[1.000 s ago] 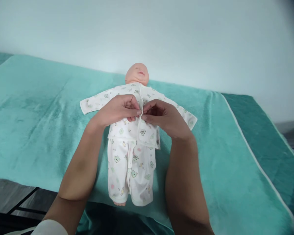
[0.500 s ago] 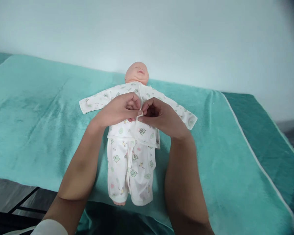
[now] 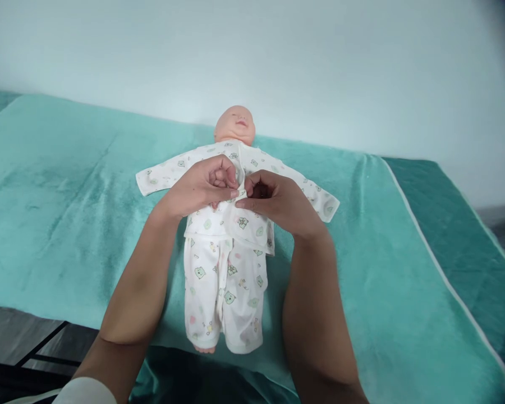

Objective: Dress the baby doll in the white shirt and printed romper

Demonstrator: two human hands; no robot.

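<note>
A baby doll (image 3: pixel 234 124) lies on its back, head away from me, arms spread to both sides. It wears a white printed baby shirt (image 3: pixel 249 227) and matching trousers (image 3: pixel 225 292). Over the chest, my left hand (image 3: pixel 212 182) is closed, thumb and fingers pinching the shirt's front edge. My right hand (image 3: pixel 273 196) is closed as well, pinching the same front opening just to the right. A small fold of cloth stands up between the fingertips. Whether a fastener is in the fingers, I cannot tell.
A turquoise blanket (image 3: pixel 76 224) covers the bed under the doll. Darker green bedding (image 3: pixel 437 196) shows at the right. Behind stands a pale wall (image 3: pixel 252 56). At the lower left are a black metal frame (image 3: pixel 42 348) and grey floor (image 3: pixel 8 325).
My left fingertips have shifted slightly left, away from the right ones, and a bit more of the shirt's edge shows between them. The doll lies as before.
</note>
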